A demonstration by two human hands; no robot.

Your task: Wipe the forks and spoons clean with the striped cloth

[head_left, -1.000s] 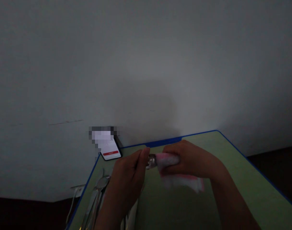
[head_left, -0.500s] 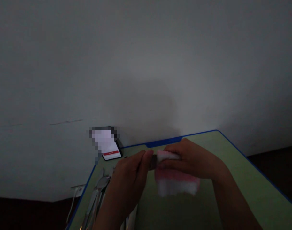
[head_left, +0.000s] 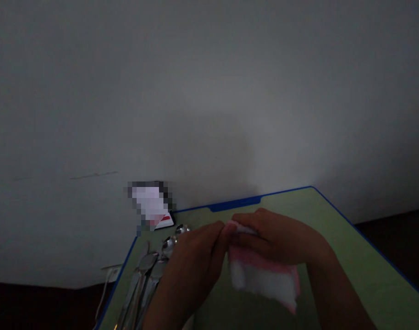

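My left hand [head_left: 190,268] and my right hand [head_left: 278,236] meet over a green table top [head_left: 354,261]. A pink-and-white cloth [head_left: 262,275] hangs below my right hand's fingers, its upper fold gripped there. The fingertips of my left hand press against that fold. Whatever lies inside the fold is hidden. Just left of my left hand, several metal spoons [head_left: 147,279] lie in a bunch, their shiny bowls [head_left: 170,243] pointing toward the far edge.
A phone [head_left: 164,221], partly blurred out, leans against the white wall [head_left: 209,101] beyond the table's far left corner. The table has a blue edge [head_left: 235,204]. A white cable [head_left: 104,288] runs down at the lower left. Dark floor shows on both sides.
The shiny metal piece between my hands is now hidden. The cloth hangs lower and wider, my hands have shifted slightly right, and more spoon bowls show.
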